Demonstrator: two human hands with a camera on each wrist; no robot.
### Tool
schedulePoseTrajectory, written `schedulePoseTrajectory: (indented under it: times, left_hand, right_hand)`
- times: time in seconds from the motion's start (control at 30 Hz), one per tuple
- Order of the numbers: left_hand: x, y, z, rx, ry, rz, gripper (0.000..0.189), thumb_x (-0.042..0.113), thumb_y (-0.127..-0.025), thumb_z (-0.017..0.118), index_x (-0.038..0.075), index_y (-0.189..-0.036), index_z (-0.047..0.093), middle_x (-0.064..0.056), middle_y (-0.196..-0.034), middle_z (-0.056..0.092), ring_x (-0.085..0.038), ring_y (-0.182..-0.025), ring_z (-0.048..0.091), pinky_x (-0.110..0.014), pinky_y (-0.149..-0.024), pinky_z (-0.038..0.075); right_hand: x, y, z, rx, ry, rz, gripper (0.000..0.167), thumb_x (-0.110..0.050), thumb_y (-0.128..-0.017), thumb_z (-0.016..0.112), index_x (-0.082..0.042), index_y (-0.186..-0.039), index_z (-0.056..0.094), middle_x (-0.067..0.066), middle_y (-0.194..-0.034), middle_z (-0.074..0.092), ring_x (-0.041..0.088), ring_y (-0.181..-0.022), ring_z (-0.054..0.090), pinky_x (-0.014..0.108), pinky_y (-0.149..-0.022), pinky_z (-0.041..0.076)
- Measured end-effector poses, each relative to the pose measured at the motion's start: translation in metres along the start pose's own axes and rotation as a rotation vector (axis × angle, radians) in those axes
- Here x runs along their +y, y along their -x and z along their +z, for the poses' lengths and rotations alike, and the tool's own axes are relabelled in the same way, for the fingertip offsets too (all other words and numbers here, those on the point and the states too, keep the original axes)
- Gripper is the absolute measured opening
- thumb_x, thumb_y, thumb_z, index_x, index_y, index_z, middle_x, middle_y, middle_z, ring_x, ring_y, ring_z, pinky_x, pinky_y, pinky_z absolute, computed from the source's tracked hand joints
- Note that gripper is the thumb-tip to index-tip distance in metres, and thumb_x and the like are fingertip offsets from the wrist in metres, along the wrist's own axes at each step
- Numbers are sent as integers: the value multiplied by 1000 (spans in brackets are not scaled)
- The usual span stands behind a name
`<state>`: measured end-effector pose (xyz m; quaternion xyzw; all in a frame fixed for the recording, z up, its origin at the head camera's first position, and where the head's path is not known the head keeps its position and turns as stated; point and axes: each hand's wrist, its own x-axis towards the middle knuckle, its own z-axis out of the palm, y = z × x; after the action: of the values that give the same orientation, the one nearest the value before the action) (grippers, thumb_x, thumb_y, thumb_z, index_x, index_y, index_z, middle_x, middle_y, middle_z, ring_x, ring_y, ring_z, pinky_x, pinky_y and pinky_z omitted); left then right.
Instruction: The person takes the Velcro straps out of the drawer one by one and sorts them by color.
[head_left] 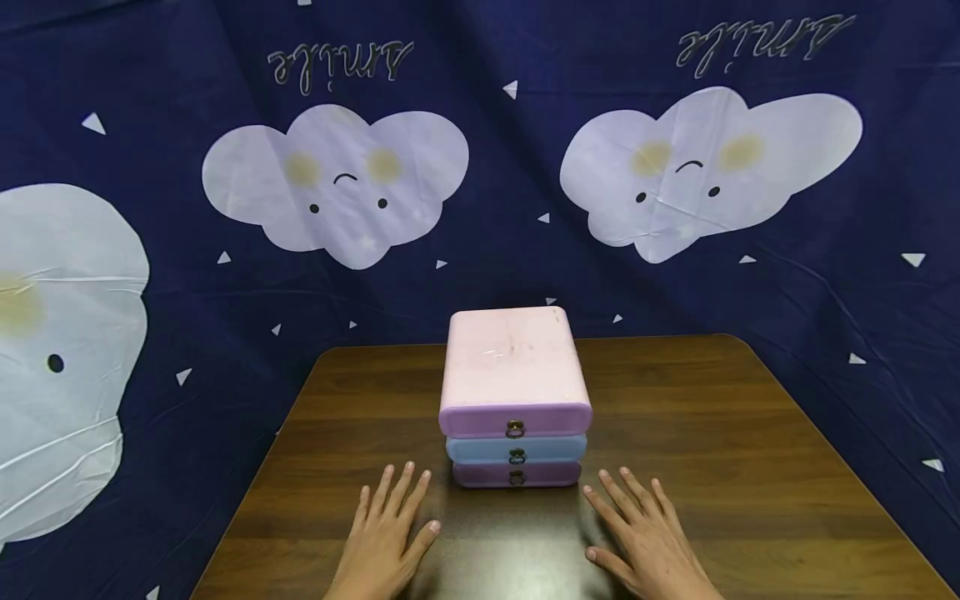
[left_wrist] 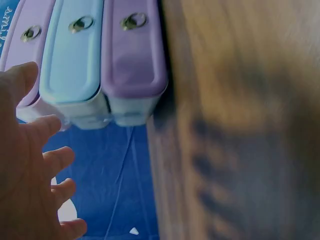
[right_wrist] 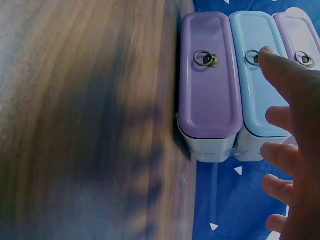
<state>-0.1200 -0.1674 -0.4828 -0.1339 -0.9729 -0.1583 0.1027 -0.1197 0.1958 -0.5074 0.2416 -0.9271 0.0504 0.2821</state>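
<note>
A small chest of three stacked drawers [head_left: 517, 358] stands on the table, its top pale pink. The top drawer front [head_left: 480, 421] is purple, the middle drawer front [left_wrist: 72, 55] light blue, the bottom drawer front [right_wrist: 210, 100] purple. Each front carries a brass ring pull, and all the drawers look closed. My left hand [head_left: 382, 533] is spread in front of the chest to its left, fingers apart, holding nothing. To the chest's right, my right hand [head_left: 645, 537] is spread the same way with nothing in it. Neither hand touches the chest.
The brown wooden table [head_left: 360, 408] has rounded far corners and reaches back to a dark blue cloth [head_left: 510, 192]. White clouds [head_left: 337, 183] and small triangles are printed on the cloth, which hangs behind and beside the table.
</note>
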Motion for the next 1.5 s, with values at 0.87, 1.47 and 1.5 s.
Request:
schedulePoseTrajectory:
  times: [0.87, 1.47, 1.5]
  left_hand:
    - [-28, -96, -91, 66, -1, 41, 64, 52, -98, 37, 29, -152, 13, -7, -160, 13, -32, -149, 3, -60, -116, 5]
    - [3, -151, -85, -54, 87, 157, 60, 55, -99, 29, 29, -151, 20, 0, -160, 17, -28, -149, 10, -58, -117, 9]
    - [4, -153, -85, -57, 90, 165, 59, 55, -98, 30, 29, -151, 21, 0, -159, 18, -28, -148, 11, -59, -116, 10]
  right_hand:
    - [1, 4, -9, -10, 13, 20, 67, -65, -81, 54, -26, -136, 52, 8, -141, 52, 30, -133, 38, 34, -119, -14]
    - [1, 8, -14, 14, 10, 15, 67, -65, -83, 53, -25, -136, 52, 10, -140, 52, 23, -144, 25, 34, -119, -13]
    - [1, 8, -14, 12, 10, 17, 67, -65, -82, 54, -25, -136, 51, 9, -140, 52, 22, -144, 25, 34, -119, -13]
